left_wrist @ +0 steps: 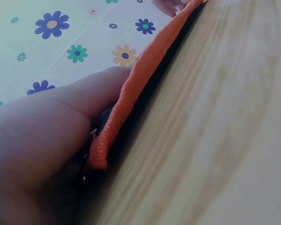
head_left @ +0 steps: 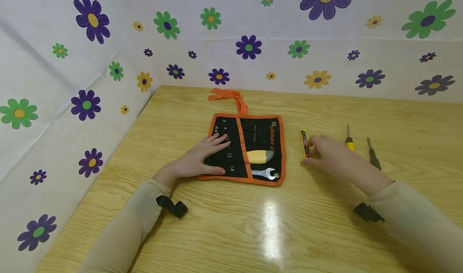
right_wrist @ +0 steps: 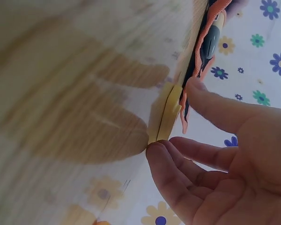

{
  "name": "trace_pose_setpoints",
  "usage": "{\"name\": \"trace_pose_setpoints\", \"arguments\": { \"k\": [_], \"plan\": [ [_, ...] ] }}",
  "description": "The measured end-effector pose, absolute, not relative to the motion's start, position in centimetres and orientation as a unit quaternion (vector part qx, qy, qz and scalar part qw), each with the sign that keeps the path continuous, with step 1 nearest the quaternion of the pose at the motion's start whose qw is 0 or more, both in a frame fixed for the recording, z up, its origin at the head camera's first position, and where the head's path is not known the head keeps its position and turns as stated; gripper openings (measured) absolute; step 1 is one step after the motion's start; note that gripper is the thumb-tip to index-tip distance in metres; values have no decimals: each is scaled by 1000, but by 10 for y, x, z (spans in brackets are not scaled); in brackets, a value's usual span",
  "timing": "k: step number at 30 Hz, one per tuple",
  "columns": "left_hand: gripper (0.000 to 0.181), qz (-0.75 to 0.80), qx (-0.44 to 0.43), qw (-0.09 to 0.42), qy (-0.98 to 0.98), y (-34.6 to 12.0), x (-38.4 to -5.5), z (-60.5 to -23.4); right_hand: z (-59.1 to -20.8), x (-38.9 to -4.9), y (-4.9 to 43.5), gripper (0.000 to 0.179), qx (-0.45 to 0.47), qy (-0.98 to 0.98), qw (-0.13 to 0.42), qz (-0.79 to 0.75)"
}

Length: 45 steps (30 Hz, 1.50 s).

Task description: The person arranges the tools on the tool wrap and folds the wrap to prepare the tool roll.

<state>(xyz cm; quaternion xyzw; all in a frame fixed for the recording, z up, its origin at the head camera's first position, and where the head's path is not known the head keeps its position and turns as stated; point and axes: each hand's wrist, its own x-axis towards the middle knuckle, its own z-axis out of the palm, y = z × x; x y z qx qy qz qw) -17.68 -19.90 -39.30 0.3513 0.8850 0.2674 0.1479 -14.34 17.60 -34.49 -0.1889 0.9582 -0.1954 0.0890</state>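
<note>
A black tool pouch with orange trim [head_left: 260,134] lies flat on the table, with printed numbers on its left panel. My left hand [head_left: 195,156] rests on that panel with fingers spread; its thumb lies along the orange edge [left_wrist: 140,79] in the left wrist view. A yellow-and-grey handle [head_left: 257,157] and an open-end wrench [head_left: 265,173] stick out of the pocket. Right of the pouch, my right hand [head_left: 332,156] pinches a small flat yellow box [head_left: 304,140] with dark and red print. The right wrist view shows thumb and fingertips at opposite ends of the box [right_wrist: 166,115].
Beyond the right hand lie a screwdriver with a yellow handle [head_left: 349,143] and one with a dark handle [head_left: 374,159]. An orange tie strap [head_left: 238,100] trails from the pouch's far edge. Flower-printed cloth [head_left: 224,44] borders the wooden table [head_left: 224,232] behind and at left.
</note>
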Motion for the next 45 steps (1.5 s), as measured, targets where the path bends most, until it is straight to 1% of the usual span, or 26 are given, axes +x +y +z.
{"name": "trace_pose_setpoints", "arguments": {
  "k": [6, 13, 18, 21, 27, 34, 37, 39, 42, 45],
  "plan": [
    [82, 274, 347, 149, 885, -200, -176, -393, -347, -146, 175, 46, -183, 959, 101, -191],
    [82, 274, 348, 148, 884, -200, -176, -394, -348, -150, 174, 36, -206, 960, 86, -168],
    [82, 276, 349, 146, 884, -200, -176, -394, -347, -152, 177, 35, -204, 959, 96, -169],
    [83, 273, 350, 146, 884, -199, -177, -394, -346, -152, 180, 34, -203, 960, 85, -172],
    [83, 271, 352, 145, 884, -200, -177, -394, -342, -149, 181, 29, -206, 962, 31, -175],
    [82, 274, 355, 141, 883, -199, -176, -393, -336, -146, 179, 25, -204, 958, -19, -201],
    [82, 276, 358, 140, 881, -199, -176, -392, -335, -145, 176, 22, -214, 950, -63, -219],
    [82, 277, 358, 141, 881, -199, -176, -392, -336, -144, 174, 22, -231, 939, -108, -231],
    [82, 276, 356, 142, 881, -199, -177, -392, -335, -144, 170, 25, -257, 920, -174, -240],
    [82, 275, 354, 143, 882, -199, -177, -392, -333, -145, 166, 28, -273, 905, -214, -245]
  ]
}}
